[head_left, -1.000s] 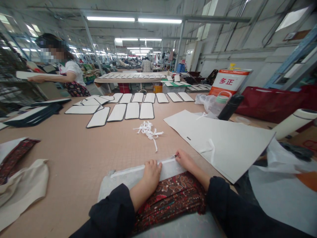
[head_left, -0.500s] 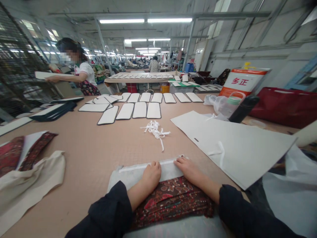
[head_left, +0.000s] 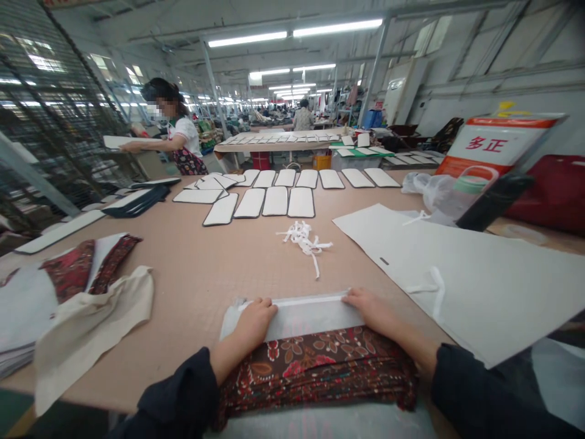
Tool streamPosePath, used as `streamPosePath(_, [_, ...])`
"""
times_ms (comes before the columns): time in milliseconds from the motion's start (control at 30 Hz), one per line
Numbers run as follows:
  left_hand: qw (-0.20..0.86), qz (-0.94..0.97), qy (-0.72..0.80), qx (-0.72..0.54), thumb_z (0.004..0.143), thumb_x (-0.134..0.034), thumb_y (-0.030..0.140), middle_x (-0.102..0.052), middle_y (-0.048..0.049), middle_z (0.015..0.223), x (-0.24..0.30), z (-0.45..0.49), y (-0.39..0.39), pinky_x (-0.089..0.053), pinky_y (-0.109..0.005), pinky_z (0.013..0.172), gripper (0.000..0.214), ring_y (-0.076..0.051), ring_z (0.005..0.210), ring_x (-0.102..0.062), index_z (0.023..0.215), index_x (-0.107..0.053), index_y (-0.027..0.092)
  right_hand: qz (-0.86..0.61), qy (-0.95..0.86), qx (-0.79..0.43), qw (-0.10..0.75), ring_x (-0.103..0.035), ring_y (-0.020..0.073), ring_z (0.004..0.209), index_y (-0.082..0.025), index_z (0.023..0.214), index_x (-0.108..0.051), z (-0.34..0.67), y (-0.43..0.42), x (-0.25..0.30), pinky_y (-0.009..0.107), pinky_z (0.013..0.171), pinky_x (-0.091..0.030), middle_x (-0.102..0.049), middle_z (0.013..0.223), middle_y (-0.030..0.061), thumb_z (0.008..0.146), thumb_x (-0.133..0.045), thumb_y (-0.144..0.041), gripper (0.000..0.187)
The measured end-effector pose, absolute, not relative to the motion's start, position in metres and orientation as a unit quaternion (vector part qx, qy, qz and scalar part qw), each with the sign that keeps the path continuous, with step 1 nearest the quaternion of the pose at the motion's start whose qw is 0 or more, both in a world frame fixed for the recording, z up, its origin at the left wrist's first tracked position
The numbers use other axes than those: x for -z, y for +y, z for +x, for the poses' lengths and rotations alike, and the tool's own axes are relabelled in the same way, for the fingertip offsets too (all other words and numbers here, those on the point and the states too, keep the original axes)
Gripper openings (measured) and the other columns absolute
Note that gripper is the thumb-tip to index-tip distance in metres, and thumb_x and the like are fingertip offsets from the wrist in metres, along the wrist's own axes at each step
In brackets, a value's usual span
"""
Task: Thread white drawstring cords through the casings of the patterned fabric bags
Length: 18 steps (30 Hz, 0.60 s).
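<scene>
Close in front of me lies a stack of brown and red floral fabric, with a thin pale sheet spread at its far side. A narrow white strip runs along the sheet's far edge. My left hand is closed at the left part of this edge, fingers curled over the strip. At the right end, my right hand pinches the sheet's corner with its fingertips; the thumbs are mostly hidden. Just beyond the sheet, a tangled heap of white strips rests on the brown table.
Several dark-edged white panels lie across the table's far side. A large grey-white board is on the right, near a bottle and tin. Cream cloth and floral pieces lie left. A co-worker holds a white panel.
My left hand has slid left along the strip, baring more of the sheet and floral fabric between my hands. My right hand stays by the right corner. The view has turned left.
</scene>
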<state>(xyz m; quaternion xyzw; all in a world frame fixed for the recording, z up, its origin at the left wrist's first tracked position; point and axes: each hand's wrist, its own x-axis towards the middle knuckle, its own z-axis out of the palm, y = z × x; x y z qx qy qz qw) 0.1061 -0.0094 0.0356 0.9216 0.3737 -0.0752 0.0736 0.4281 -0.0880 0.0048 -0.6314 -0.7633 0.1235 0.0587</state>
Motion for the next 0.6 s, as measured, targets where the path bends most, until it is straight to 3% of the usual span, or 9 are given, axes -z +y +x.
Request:
streamPosePath(100, [0.073,0.921,0.368,0.107,0.080,-0.037,0.010,-0.059,-0.0079,0.092,-0.045,0.113,-0.001,-0.039,-0.032,0.078,0.028,-0.021,0.088,-0.053,0.090,-0.062,0.018,-0.656,-0.722,-0.180,0.123,-0.055,0.0181,0.089,-0.016,0.094,-0.064,0.444,-0.079,-0.005,0.028,0.081,-0.040,-0.063,0.097,0.0072,0.079,-0.042,-0.014,0.027])
streamPosePath(233, [0.072,0.929,0.353,0.088,0.078,-0.040,0.012,-0.062,-0.0083,0.094,-0.055,0.139,0.007,-0.039,-0.033,0.081,0.030,-0.023,0.091,-0.054,0.096,-0.062,0.018,-0.713,-0.661,-0.157,0.173,-0.055,0.0167,0.083,-0.013,0.087,-0.064,0.454,-0.068,-0.003,0.026,0.075,-0.040,-0.063,0.091,0.0083,0.077,-0.044,-0.013,0.022])
streamPosePath(433, [0.187,0.937,0.290,0.057,0.075,-0.050,0.018,-0.061,-0.0068,0.102,-0.050,0.204,0.005,-0.040,-0.030,0.085,0.030,-0.021,0.095,-0.055,0.102,-0.062,0.019,-0.731,-0.645,-0.163,0.155,-0.052,0.0137,0.074,-0.014,0.076,-0.061,0.451,-0.056,0.004,0.022,0.066,-0.037,-0.061,0.082,0.0054,0.068,-0.050,-0.010,0.014])
streamPosePath(600, [0.213,0.937,0.278,0.012,0.075,-0.051,0.017,-0.061,-0.0070,0.102,-0.038,0.249,0.006,-0.040,-0.029,0.085,0.029,-0.020,0.094,-0.054,0.103,-0.061,0.016,-0.722,-0.658,-0.166,0.135,-0.050,0.0137,0.072,-0.015,0.071,-0.058,0.452,-0.050,0.007,0.022,0.064,-0.035,-0.060,0.079,0.0044,0.067,-0.050,-0.010,0.010])
